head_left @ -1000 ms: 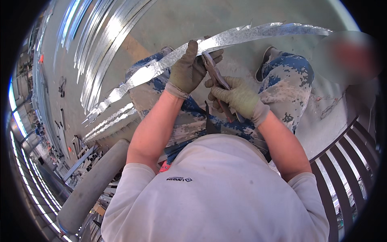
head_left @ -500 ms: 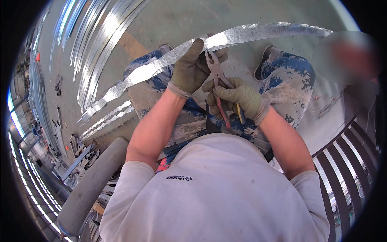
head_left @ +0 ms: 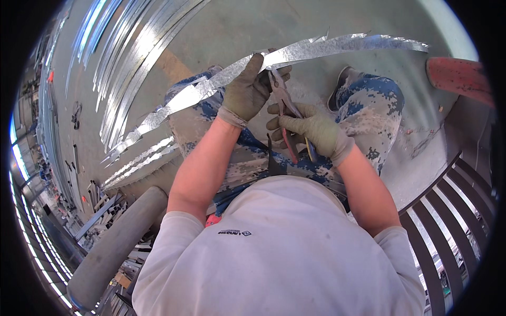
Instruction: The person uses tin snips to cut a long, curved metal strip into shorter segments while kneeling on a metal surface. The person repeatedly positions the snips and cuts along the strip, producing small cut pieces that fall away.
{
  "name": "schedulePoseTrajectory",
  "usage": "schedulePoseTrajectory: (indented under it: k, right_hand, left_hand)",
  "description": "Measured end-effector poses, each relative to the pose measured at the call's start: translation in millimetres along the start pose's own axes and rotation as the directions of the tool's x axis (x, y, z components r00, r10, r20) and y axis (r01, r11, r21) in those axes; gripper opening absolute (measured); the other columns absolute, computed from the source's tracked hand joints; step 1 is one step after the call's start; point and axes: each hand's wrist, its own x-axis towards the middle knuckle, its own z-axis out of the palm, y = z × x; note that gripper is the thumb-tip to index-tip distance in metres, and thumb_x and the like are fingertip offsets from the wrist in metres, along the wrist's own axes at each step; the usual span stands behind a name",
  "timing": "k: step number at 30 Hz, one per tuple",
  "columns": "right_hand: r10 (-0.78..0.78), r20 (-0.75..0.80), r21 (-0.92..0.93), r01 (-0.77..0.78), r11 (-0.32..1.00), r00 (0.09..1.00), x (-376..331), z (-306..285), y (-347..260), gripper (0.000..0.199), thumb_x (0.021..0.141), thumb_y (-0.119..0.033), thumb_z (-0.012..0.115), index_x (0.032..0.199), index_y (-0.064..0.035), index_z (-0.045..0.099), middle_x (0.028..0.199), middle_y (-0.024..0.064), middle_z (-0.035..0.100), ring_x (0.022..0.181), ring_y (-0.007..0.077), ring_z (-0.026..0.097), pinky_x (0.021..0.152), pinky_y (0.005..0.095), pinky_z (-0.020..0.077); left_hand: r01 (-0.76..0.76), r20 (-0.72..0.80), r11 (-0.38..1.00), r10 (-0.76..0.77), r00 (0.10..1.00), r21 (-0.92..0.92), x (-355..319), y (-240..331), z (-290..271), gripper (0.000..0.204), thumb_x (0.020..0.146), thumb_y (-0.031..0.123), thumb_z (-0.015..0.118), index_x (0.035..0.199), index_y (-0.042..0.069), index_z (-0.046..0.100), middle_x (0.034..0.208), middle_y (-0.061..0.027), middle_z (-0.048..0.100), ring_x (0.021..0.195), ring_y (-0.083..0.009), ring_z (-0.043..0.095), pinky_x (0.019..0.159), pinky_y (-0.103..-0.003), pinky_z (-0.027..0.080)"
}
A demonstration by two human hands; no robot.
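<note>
A long, shiny sheet-metal strip (head_left: pixel 327 48) with jagged, notched edges arcs across in front of me, above my knees. My left hand (head_left: pixel 245 94), in a dirty olive work glove, is closed around the strip near its middle, with the thumb on top. Gloved likewise, my right hand (head_left: pixel 312 129) grips a pair of pliers (head_left: pixel 282 95) by its handles, one red and one yellow and blue. The pliers' jaws point up at the strip's lower edge, close beside my left fingers; whether they pinch the metal I cannot tell.
Several long metal strips (head_left: pixel 139 47) lie on the floor at the far left. Shorter jagged strips (head_left: pixel 142 163) lie near my left leg. A grey cylinder (head_left: pixel 118 245) stands at lower left, a slatted dark frame (head_left: pixel 440 226) at lower right, and a red object (head_left: pixel 458 79) at right.
The strip's right end sits slightly lower and further left. Both hands keep their grip, and the pliers stay at the strip's edge. The red object at right shows more clearly.
</note>
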Motion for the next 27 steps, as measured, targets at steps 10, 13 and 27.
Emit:
schedulePoseTrajectory:
  k: [10, 13, 27]
  right_hand:
    - [-0.115, -0.155, -0.251, 0.074, 0.965, 0.981, 12, -8, 16, 0.049, 0.113, -0.027, 0.07, 0.155, -0.0034, 0.061, 0.122, 0.0079, 0.077, 0.1, 0.0155, 0.073, 0.083, 0.0326, 0.0613]
    - [-0.124, -0.168, -0.337, 0.061, 0.939, 0.978, 18, -15, 21, 0.049, 0.114, -0.027, 0.069, 0.155, -0.0029, 0.06, 0.121, 0.006, 0.077, 0.098, 0.0133, 0.072, 0.083, 0.0298, 0.0597]
    - [-0.324, -0.221, -0.63, 0.119, 0.768, 0.92, 26, -9, 26, 0.054, 0.11, -0.033, 0.072, 0.155, -0.0047, 0.062, 0.105, 0.0026, 0.072, 0.083, 0.011, 0.066, 0.075, 0.029, 0.0577]
  left_hand:
    - [-0.048, -0.066, 0.999, 0.048, 0.997, 0.002, 4, -5, -7, 0.048, 0.119, 0.031, 0.059, 0.154, -0.001, 0.059, 0.149, -0.0161, 0.068, 0.139, -0.0318, 0.063, 0.124, -0.05, 0.046]
    - [-0.059, -0.062, 0.998, 0.059, 0.996, 0.01, 3, -6, -6, 0.046, 0.119, 0.029, 0.058, 0.155, -0.001, 0.059, 0.15, -0.0154, 0.067, 0.138, -0.0303, 0.062, 0.123, -0.049, 0.046]
    - [-0.128, -0.264, 0.984, 0.156, 0.952, 0.12, 4, -28, 3, 0.047, 0.118, 0.031, 0.062, 0.155, 0.003, 0.06, 0.144, -0.0108, 0.067, 0.131, -0.0258, 0.066, 0.112, -0.046, 0.056]
